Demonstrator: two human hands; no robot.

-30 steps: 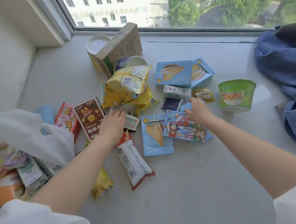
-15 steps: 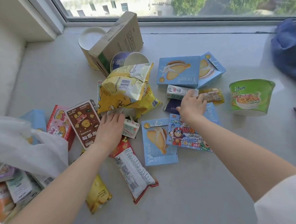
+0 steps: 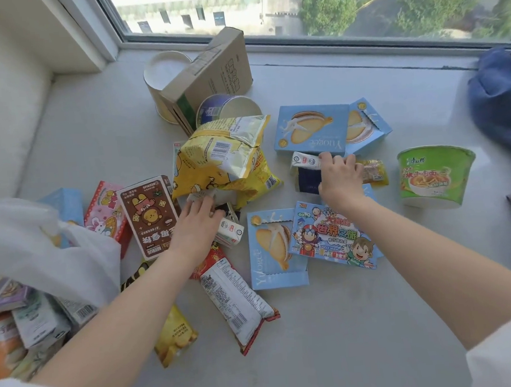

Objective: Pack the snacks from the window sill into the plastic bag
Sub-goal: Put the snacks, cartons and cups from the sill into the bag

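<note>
- Milk cartons are the targets, one per hand. Right hand (image 3: 339, 177) lies on the small white carton (image 3: 305, 163), which sits just below the blue biscuit box (image 3: 312, 132) with its long axis running left-right.
- Fingers (image 3: 326, 158) of the right hand curl over the carton's right end; contact is clear, a firm closed grip I can't confirm.
- Left hand (image 3: 196, 227) lies flat at the lower edge of the yellow chip bag (image 3: 225, 162), fingers spread, holding nothing that I can see. A second small carton (image 3: 229, 232) lies just right of it, touching the hand's edge, long axis slanting down to the right.
- Plastic bag (image 3: 40, 247) is at far left, open, with packs already inside. Left hand is much nearer to it; right hand's carton is well apart from it, across the pile.
- Judgement: the right carton has to travel left over the chip bag and the brown box (image 3: 148, 216), or get passed to the left hand.
</note>
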